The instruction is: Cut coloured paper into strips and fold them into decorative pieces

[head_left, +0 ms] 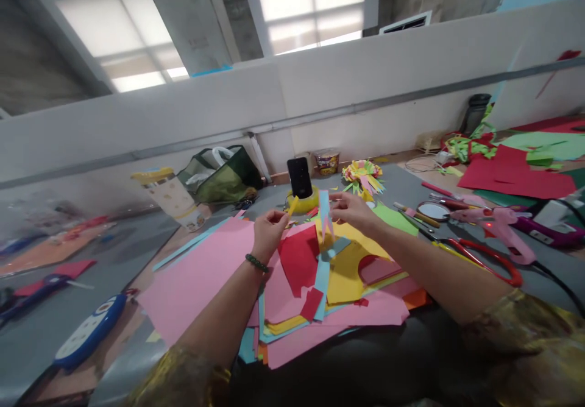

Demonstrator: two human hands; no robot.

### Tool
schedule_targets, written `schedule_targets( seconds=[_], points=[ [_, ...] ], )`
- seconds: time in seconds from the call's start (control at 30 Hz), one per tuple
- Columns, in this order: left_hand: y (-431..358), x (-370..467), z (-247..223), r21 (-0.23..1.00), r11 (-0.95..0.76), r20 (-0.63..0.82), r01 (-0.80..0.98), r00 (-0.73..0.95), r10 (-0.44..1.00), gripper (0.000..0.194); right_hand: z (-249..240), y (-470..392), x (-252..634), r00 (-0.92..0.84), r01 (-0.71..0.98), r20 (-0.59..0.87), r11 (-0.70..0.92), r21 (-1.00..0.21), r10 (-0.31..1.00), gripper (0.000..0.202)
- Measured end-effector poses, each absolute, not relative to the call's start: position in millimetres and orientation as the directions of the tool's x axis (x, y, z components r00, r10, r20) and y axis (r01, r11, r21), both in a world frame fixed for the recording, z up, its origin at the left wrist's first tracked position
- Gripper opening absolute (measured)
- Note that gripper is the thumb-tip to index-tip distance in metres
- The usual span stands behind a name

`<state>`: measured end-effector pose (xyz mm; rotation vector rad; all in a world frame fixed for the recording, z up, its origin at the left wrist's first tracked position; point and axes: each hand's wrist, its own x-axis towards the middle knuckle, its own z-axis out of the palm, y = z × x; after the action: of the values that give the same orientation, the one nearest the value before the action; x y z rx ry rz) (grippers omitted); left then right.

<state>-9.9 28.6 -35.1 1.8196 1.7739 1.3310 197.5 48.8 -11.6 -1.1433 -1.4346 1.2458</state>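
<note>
Head view. Item: worktable with grey mat (pixel 137 245), backed along its far edge by a white partition (pixel 320 96). Near edge: paper overhanging toward a dark area between the forearms. Room to move: a narrow gap between the two hands; to the left, grey mat between the paper pile and a blue-and-white case (pixel 91 334); to the right, the margin is tight, with red-handled scissors (pixel 491 261) and a pink glue gun (pixel 505 227) lying beyond the right forearm.

Item: left hand (pixel 270 230), green beaded bracelet (pixel 256 263) at its wrist; fingertips pinching a small yellow strip (pixel 293 206), which points up and far, above the pile.

Item: right hand (pixel 351 211); thumb and fingers grasping a light blue and pink paper piece (pixel 325 212), upright at the left of its fingertips, pink points downward.

Item: paper pile, beneath both hands: pink sheet (pixel 205 267) at left, red sheet (pixel 299 258) at middle, yellow sheet (pixel 345 273) at right, light blue strip (pixel 322 282) between the last two.

Item: black phone (pixel 300 177), upright at a yellow holder (pixel 307 203), beyond the hands. Item: paper flower (pixel 362 174), far right of it. Item: patterned cup (pixel 173 197), far left; green bag (pixel 223 178) beside it.
</note>
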Motion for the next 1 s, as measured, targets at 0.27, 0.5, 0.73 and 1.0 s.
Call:
schedule_targets(
  seconds=[0.27,0.5,0.73,1.0],
  points=[
    [-5,25,-36,0.301,-0.528,0.685,0.794,0.204,0.699,0.013,-22,36,183,-0.333,0.113,-0.046,-0.009,-0.994,0.942,0.017],
    [-7,25,-37,0.105,-0.554,0.64,0.826,0.371,0.673,0.014,-12,29,185,-0.441,0.059,-0.125,-0.111,-0.992,0.889,0.011],
    [-8,24,-38,-0.009,-0.64,0.703,0.768,0.46,0.542,0.019,-13,27,180,-0.408,0.171,-0.059,0.013,-0.985,0.911,0.02],
    [-6,18,-39,0.159,-0.644,0.772,0.749,0.312,0.554,0.019,33,44,251,-0.311,0.545,0.087,0.252,-0.8,0.946,0.018]
  ],
)
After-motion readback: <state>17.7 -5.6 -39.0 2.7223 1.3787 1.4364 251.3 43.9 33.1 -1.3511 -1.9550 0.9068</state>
